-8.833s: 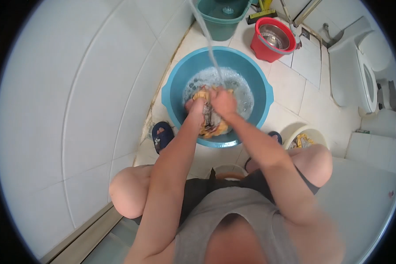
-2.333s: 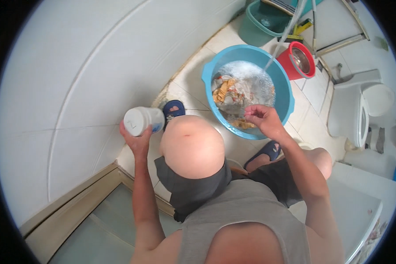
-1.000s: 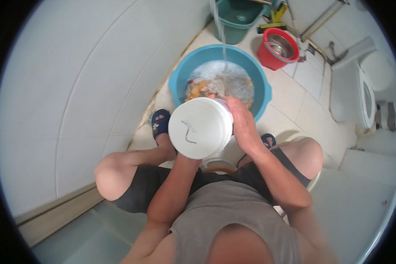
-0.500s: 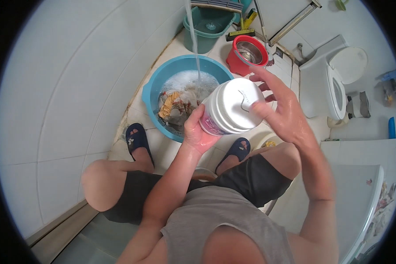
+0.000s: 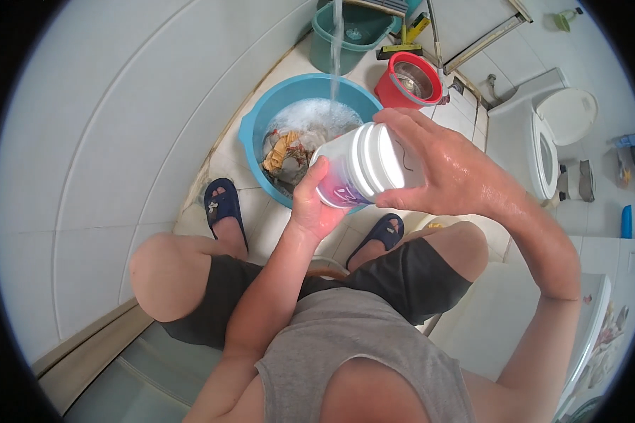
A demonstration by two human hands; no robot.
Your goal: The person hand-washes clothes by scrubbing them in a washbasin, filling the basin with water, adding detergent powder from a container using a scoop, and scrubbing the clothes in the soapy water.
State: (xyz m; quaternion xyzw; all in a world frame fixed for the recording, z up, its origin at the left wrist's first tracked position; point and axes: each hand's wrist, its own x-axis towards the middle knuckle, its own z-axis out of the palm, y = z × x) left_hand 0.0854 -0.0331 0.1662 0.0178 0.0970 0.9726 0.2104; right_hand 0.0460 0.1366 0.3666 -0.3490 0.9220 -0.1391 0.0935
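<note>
Two walls of large pale tiles point(image 5: 120, 127) meet a light tiled floor point(image 5: 261, 211) in a small bathroom. On the floor stands a round blue plastic basin point(image 5: 261, 134) holding foamy water and wet cloth; a thin stream of water point(image 5: 335, 49) falls into it from above. Behind it stand a teal plastic bucket point(image 5: 331, 35) and a red spin-mop bucket with a metal basket point(image 5: 406, 81). A white toilet point(image 5: 550, 134) stands to the right.

Held above the near rim of the basin, tilted on its side, is a white cylindrical plastic tub with a pink-purple label point(image 5: 356, 173). The left hand point(image 5: 314, 204) supports it from below, fingers curled closed around the labelled body, thumb up along its side. The right hand point(image 5: 448, 173) grips the white lid end, fingers spread around the lid edge, wrist bent inward. Both forearms look wet.
</note>
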